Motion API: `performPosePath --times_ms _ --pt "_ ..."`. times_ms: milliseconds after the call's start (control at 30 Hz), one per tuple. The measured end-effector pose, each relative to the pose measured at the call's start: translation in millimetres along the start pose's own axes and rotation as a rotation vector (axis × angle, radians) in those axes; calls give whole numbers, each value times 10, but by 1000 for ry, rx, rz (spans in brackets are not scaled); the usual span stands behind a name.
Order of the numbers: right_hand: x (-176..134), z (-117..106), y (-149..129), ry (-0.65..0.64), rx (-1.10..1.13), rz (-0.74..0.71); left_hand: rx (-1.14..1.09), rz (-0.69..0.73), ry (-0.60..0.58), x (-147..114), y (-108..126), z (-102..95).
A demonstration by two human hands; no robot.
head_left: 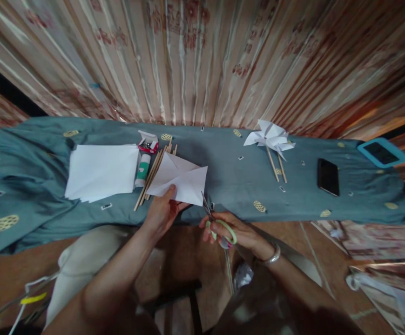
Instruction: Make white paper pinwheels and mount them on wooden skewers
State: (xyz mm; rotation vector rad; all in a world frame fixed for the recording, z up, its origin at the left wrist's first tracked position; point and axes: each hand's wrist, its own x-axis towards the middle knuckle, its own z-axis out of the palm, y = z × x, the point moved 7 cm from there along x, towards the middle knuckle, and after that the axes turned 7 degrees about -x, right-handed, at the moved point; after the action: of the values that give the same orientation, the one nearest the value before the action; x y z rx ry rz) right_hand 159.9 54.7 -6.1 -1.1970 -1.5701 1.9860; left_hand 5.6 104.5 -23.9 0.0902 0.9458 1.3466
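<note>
My left hand (163,210) grips the lower edge of a square sheet of white paper (185,179), thumb on top and fingers beneath. Cuts or creases run from the sheet's corners toward its middle. In my right hand (228,228) is a pair of scissors (223,228) with light green handles. Their blades point up and left, close to the sheet's lower right corner; I cannot tell whether they touch it. Under and beside the sheet lie several wooden sticks (152,172).
A stack of white paper (101,170), a glue stick (143,170) and a small open red box (148,142) lie on the left. Paper pinwheels (269,138) on sticks, a black phone (327,177) and a blue-framed tablet (383,152) lie right on the teal cloth (230,186). Curtains hang behind.
</note>
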Motion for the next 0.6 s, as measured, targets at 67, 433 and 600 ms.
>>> performPosePath --times_ms 67,433,600 --pt "10 1 8 -2 -4 -1 4 18 -9 3 -4 -5" --pt "65 -4 26 50 -8 11 -23 27 -1 -21 -22 12" --pt "67 -6 32 71 -13 19 -9 34 7 -31 -19 18"
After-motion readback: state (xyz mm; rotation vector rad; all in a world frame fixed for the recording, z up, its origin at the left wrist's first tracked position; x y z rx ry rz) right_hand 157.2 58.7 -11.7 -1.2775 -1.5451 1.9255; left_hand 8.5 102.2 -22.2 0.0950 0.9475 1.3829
